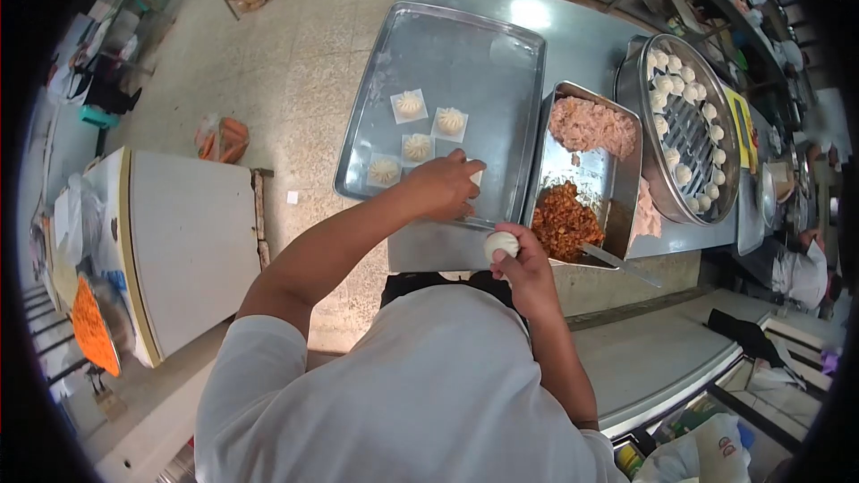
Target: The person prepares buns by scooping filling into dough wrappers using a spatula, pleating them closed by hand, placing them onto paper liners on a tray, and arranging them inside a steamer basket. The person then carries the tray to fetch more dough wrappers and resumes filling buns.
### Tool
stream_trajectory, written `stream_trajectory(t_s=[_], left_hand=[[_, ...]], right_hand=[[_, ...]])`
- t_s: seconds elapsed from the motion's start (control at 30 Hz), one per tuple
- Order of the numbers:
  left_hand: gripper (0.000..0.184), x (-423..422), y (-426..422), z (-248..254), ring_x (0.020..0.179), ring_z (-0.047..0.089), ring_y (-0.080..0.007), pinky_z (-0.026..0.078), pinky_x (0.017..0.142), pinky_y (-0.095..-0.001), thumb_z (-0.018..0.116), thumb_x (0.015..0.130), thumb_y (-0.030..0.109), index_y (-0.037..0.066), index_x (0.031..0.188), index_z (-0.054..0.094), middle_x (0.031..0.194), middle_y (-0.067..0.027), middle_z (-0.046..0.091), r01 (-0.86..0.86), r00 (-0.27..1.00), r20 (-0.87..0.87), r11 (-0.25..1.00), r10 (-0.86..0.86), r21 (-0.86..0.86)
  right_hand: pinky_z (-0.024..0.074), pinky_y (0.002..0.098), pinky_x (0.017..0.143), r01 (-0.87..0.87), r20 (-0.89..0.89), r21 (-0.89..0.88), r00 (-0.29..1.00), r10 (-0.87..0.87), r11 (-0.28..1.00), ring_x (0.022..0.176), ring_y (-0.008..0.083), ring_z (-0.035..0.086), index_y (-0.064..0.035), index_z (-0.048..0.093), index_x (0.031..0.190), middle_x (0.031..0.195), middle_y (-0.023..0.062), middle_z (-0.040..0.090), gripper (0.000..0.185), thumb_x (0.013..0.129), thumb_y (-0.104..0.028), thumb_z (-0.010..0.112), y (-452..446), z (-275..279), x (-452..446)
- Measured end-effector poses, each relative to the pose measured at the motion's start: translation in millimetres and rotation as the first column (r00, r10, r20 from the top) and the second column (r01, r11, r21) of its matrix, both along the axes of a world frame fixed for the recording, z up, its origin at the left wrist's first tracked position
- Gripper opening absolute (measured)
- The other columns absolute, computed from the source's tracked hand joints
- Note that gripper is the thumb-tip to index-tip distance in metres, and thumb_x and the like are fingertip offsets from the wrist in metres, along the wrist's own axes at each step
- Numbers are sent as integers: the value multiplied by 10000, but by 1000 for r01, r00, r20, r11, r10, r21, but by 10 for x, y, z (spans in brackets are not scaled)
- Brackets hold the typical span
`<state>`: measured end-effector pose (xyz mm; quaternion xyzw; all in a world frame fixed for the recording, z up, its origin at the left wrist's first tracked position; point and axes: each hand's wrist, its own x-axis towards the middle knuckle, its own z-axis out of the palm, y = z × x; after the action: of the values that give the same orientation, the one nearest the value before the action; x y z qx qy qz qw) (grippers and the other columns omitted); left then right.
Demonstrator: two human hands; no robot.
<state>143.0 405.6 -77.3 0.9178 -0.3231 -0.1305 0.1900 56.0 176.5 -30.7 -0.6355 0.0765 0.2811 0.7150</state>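
Right grip (pixel 529 274) holding bun (pixel 501 243), left (pixel 444 186) over tray (pixel 456 58)

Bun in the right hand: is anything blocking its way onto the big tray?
Partly: the left hand is over the near side of the tray, whose raised rim also lies between it and the bun.

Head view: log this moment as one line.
left hand: over tray, pale piece at fingers | right hand: holds bun | paper: four pleated buns
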Motion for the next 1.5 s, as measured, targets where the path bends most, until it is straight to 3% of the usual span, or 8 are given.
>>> stream_trajectory(t_s=[0.43,0.63,0.83,1.1,1.17,1.3,1.37,1.5], left_hand=[[705,699,305,-142,798,568,-224,462,776,-362,368,996,673,45,796,620,816,-98,583,-408,722,-686,858,95,-311],[720,749,284,-292,707,535,-217,455,723,-368,332,999,683,52,772,593,742,-92,548,-572,567,-813,772,130,-275],[700,765,321,-16,773,565,-254,459,759,-387,358,1007,648,24,809,606,809,-143,571,-510,701,-692,799,172,-319],[648,805,185,26,1055,594,-361,466,939,-425,417,1025,561,-15,1011,713,1125,-238,613,-471,860,-416,773,295,-425],[470,894,166,29,1041,592,-366,490,886,-469,516,996,460,35,981,716,1070,-204,654,-132,986,45,913,162,-386],[507,994,116,57,1183,533,-393,455,981,-462,508,1007,471,16,1080,719,1271,-221,582,-56,996,-75,991,47,-120],[420,888,119,-145,1181,548,-358,465,972,-453,583,976,417,25,1067,706,1207,-185,631,-118,979,91,873,182,-472],[345,663,387,61,1169,564,-301,476,947,-443,624,955,358,32,1053,681,1130,-128,667,-160,985,-143,852,101,-498]], right_hand=[[483,259,743,-48,24,-183,998,53,982,832,104,565,-43,572,1241,1005,30,618,341,908,-62,643,440,-526,377],[520,357,799,-133,171,-616,940,297,776,886,279,648,-9,561,1279,1094,190,655,449,868,-133,692,676,-559,697],[529,448,836,33,479,-690,770,422,723,986,413,639,0,560,1260,1194,240,585,441,859,-118,699,797,-768,799],[526,480,879,77,443,-783,766,466,618,1043,432,617,-11,560,1281,1188,235,562,485,834,-105,721,913,-769,805],[526,481,887,67,429,-784,777,460,617,1050,431,616,-14,560,1289,1181,234,565,495,831,-104,722,921,-761,813],[522,486,889,59,446,-773,758,476,631,1056,429,615,-18,562,1294,1188,238,574,498,827,-101,714,877,-757,812],[521,484,888,70,459,-758,764,454,648,1061,432,611,-17,564,1290,1182,240,582,493,825,-92,708,824,-783,822],[521,426,875,106,434,-648,865,252,755,1025,384,652,-5,574,1283,1138,246,644,454,853,-104,681,778,-686,833]])
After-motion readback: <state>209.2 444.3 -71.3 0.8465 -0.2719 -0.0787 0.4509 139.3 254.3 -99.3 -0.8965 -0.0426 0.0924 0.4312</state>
